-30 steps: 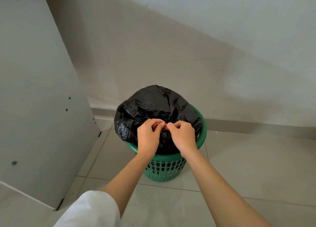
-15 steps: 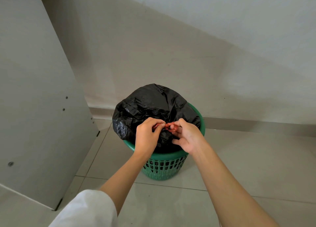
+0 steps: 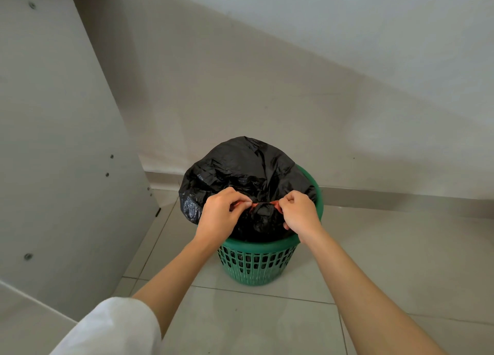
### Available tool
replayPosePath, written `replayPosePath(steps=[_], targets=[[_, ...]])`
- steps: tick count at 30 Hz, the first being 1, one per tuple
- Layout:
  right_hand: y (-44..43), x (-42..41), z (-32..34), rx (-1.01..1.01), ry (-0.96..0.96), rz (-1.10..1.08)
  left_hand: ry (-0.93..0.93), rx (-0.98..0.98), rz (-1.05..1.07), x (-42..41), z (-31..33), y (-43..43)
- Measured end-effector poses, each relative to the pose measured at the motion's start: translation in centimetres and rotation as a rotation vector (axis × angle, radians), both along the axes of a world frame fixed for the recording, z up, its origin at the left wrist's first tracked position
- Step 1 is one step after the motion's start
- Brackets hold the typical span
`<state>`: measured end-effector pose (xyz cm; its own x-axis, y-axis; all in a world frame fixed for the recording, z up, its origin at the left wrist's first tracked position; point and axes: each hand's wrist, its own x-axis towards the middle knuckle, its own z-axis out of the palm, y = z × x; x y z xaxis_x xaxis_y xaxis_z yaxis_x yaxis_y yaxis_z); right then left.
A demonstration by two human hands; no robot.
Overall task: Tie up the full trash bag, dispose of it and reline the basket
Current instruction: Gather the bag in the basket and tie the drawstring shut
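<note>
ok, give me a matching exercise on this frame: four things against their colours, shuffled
Things:
1 trash bag
2 basket
3 drawstring
4 sleeve

Colours:
a green
b white
c black
d red-orange

Pairs: 1-c, 2-a, 3-d, 4-b

No readable text, labels, brands, numbers or signs anywhere in view
</note>
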<state>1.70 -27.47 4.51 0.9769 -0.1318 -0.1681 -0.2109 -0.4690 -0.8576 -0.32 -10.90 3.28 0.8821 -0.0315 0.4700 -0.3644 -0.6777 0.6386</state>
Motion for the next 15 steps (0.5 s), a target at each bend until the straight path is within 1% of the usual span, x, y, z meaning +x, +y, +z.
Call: replayPosePath(steps=[3,8,10,12,15], targets=[[0.2,0.4,-0.5,-0.032,0.003,-0.013,0.009,0.026,0.002,0.0,0.0,0.3],[0.1,0.8,-0.7,-0.212,-0.047,0.039,0.027,0.056,0.006,0.1,0.2,1.0],[0.1,0.6,-1.1,-0.238,-0.033,0.061,0.043,0.062,0.008,0.1,0.2,1.5],[0.0,0.4,-1.1,-0.139,0.013,0.079,0.059,0.084,0.005,-0.1,0.3,1.9],[-0.7,-0.1,-0.3,0.152,0.099,0.077,0.057,0.115,-0.017,-0.1,1.0,2.1]])
